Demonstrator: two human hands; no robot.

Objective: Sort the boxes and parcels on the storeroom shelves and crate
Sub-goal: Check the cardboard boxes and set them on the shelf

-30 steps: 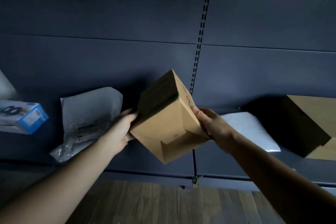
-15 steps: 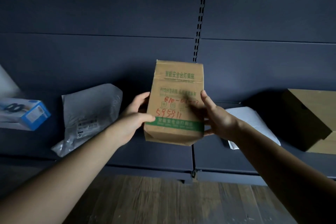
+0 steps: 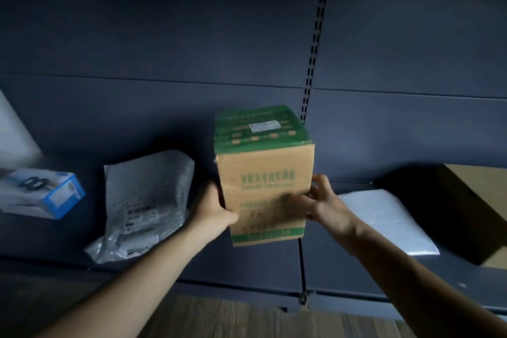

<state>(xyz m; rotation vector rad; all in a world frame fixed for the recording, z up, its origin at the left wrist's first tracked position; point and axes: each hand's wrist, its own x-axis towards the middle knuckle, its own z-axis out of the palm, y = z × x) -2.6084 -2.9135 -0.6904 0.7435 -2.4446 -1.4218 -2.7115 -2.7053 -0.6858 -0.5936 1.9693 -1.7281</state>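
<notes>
Wood-plank floor (image 3: 247,318) along the bottom edge. Dark blue-grey back panels (image 3: 164,35), with a slotted metal upright (image 3: 315,49) running vertically between them.

Dark blue-grey metal shelving (image 3: 137,35) fills the dim view, split by a black slotted upright (image 3: 315,44). Brown wood-plank floor (image 3: 233,318) lies below.

— Anything legible on the cardboard box (image 3: 263,181)?
— One green line of Chinese print, seemingly 智能安全台灯插座. The red handwriting below it is blurred.
— The white sticker (image 3: 264,127) on top? The grey parcel (image 3: 148,186) label?
— Both too small to read.
</notes>
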